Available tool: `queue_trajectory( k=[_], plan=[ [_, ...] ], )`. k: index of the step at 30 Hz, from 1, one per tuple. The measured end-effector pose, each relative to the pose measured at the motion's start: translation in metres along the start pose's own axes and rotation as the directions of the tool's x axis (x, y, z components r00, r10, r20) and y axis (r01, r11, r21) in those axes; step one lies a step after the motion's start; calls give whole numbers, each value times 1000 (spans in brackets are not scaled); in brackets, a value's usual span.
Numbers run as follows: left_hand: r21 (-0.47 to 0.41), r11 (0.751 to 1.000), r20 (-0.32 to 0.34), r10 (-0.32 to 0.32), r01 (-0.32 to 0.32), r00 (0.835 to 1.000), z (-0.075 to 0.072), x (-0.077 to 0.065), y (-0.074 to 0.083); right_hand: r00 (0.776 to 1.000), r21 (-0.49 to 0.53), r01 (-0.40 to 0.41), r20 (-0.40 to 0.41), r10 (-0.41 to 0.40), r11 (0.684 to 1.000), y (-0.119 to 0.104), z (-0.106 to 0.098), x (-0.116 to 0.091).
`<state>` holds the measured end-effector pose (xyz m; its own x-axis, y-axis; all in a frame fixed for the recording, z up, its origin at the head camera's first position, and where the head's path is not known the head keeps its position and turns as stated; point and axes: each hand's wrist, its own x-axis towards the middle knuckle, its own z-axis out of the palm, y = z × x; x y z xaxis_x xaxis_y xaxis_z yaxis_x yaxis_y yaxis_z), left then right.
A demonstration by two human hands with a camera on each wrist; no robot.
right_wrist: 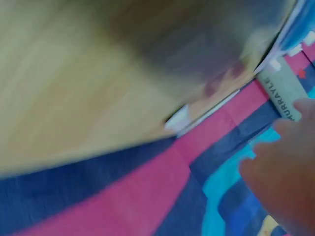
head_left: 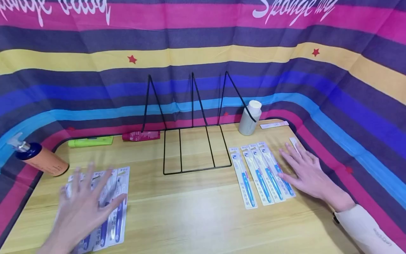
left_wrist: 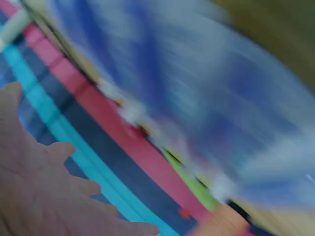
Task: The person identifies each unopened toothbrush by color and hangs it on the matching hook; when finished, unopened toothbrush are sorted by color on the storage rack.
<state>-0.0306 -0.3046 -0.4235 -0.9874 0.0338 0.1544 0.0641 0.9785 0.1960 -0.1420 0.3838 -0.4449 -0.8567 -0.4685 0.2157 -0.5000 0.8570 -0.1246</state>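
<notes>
My left hand (head_left: 84, 208), fingers spread, is over several packaged toothbrushes with purple handles (head_left: 119, 215) at the left of the wooden table. It partly hides these packs, which are a blur in the left wrist view. On the other side, my right hand (head_left: 306, 176) has its fingers extended beside several packaged toothbrushes with blue handles (head_left: 269, 178). Its thumb overlaps the rightmost pack's edge, and its fingertips lie near a small white packet (head_left: 295, 144). Neither hand grips anything.
A black wire rack (head_left: 197, 171) stands at the back middle. Behind the packs are a green tube (head_left: 90, 141), a dark pink tube (head_left: 141, 136), a white-capped bottle (head_left: 248, 121) and a slim white packet (head_left: 274, 125). An orange pump bottle (head_left: 47, 160) stands left; striped cloth (head_left: 203, 35) surrounds the table.
</notes>
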Motion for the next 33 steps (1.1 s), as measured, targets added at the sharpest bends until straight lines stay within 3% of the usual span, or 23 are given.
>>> queue_trajectory(
  k=[2, 5, 8, 11, 15, 18, 23, 26, 29, 33],
  plan=[
    [-69, 997, -7, 45, -46, 999, 2, 10, 21, 998, 61, -44, 49, 41, 997, -2, 0, 4],
    [-185, 980, 34, 76, -68, 997, 4, 26, 53, 984, 178, -147, 124, 126, 973, -6, 0, 10],
    [-286, 958, 131, 73, -33, 989, 7, 46, 76, 966, 300, -243, 163, 201, 922, -9, 2, 16],
    [-321, 947, 213, 71, 1, 975, 12, 67, 88, 952, 375, -302, 165, 257, 876, -11, 6, 21],
    [-345, 938, 286, 84, 21, 954, 29, 87, 92, 926, 397, -376, 170, 336, 837, -14, 8, 24],
    [-377, 925, 337, 94, 42, 937, 40, 93, 93, 906, 366, -423, 189, 379, 829, -16, 5, 26],
    [-409, 912, 316, 112, 29, 942, 54, 97, 91, 861, 311, -505, 250, 444, 805, -20, -2, 27],
    [-386, 923, 288, 120, 0, 950, 59, 99, 89, 833, 309, -549, 278, 479, 776, -19, -4, 28],
    [-369, 930, 272, 107, 1, 956, 65, 99, 88, 823, 337, -565, 289, 488, 753, -17, -4, 28],
    [-362, 932, 281, 87, 22, 956, 65, 101, 91, 813, 420, -582, 319, 486, 697, -13, -5, 24]
  ],
)
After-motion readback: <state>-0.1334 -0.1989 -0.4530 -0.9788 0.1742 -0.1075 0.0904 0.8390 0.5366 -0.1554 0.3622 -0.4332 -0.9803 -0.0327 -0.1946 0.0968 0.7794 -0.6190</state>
